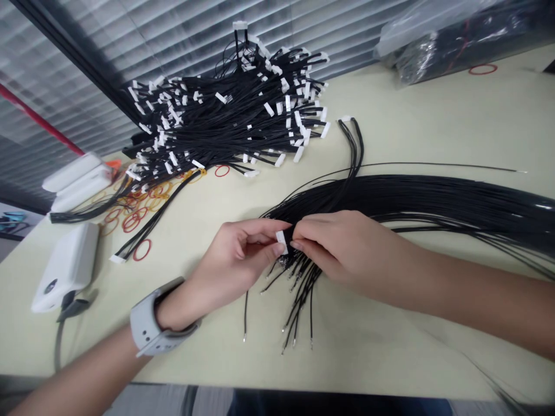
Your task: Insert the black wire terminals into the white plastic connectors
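My left hand [234, 266] pinches a small white plastic wire connector [281, 241] between thumb and fingertips. Pressed against it from the other side, my right hand [342, 248] grips a bunch of thin black wires [299, 283] close to that connector. Bare metal-tipped wire ends fan out below my hands, toward the near table edge. A long black wire bundle [411, 199] runs from my hands off to the right. Behind them lies a large heap of black wires ending in white connectors [225, 115].
Red and orange rubber bands [139, 202] lie at the left, near white boxes [76, 182] and a white corded device [65, 266]. A grey band [150, 320] circles my left wrist. A plastic bag of dark wires [459, 40] sits at the back right, below window blinds [87, 52].
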`<state>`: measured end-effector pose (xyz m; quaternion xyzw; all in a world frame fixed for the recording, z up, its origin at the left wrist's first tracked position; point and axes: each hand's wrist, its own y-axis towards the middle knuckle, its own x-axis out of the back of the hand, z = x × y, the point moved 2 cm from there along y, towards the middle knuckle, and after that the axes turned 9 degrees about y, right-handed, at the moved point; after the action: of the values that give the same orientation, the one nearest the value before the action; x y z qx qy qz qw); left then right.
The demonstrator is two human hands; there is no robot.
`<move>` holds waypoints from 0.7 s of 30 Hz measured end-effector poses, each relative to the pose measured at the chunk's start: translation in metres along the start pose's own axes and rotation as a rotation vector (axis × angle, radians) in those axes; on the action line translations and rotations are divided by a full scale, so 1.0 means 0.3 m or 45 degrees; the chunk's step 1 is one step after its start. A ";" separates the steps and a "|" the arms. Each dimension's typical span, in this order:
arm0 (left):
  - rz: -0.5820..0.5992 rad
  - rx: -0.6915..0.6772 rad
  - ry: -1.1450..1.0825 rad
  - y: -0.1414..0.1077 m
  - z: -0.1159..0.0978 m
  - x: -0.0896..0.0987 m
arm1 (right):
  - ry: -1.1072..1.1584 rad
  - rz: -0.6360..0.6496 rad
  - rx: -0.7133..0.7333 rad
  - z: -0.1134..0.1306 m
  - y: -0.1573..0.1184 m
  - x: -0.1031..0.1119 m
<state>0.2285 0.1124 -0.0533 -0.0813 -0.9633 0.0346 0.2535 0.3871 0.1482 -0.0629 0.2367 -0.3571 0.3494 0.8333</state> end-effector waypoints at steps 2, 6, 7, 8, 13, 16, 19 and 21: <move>-0.029 0.010 0.023 0.000 -0.002 -0.003 | -0.039 -0.006 -0.016 0.003 0.004 -0.009; -0.068 0.009 0.046 0.001 -0.004 -0.009 | -0.074 -0.030 0.043 0.007 0.012 -0.024; -0.067 0.001 0.041 0.001 -0.003 -0.011 | -0.076 -0.032 0.052 0.006 0.013 -0.026; -0.063 -0.007 0.032 0.001 -0.003 -0.012 | -0.075 -0.031 0.059 0.005 0.015 -0.026; -0.135 -0.027 0.081 -0.004 -0.015 0.002 | -0.129 -0.006 0.112 -0.014 0.018 0.007; -0.232 -0.018 0.114 -0.001 -0.023 0.029 | -0.401 -0.177 0.239 -0.015 0.003 0.052; -0.208 -0.009 -0.006 0.013 -0.014 0.052 | -0.657 -0.362 0.396 0.002 -0.027 0.076; -0.156 0.000 -0.102 0.023 -0.004 0.061 | -0.615 -0.232 0.532 0.013 -0.043 0.061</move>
<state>0.2143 0.1224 -0.0443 -0.0206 -0.9758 0.0222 0.2164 0.4043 0.1450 -0.0483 0.5094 -0.4424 0.2728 0.6858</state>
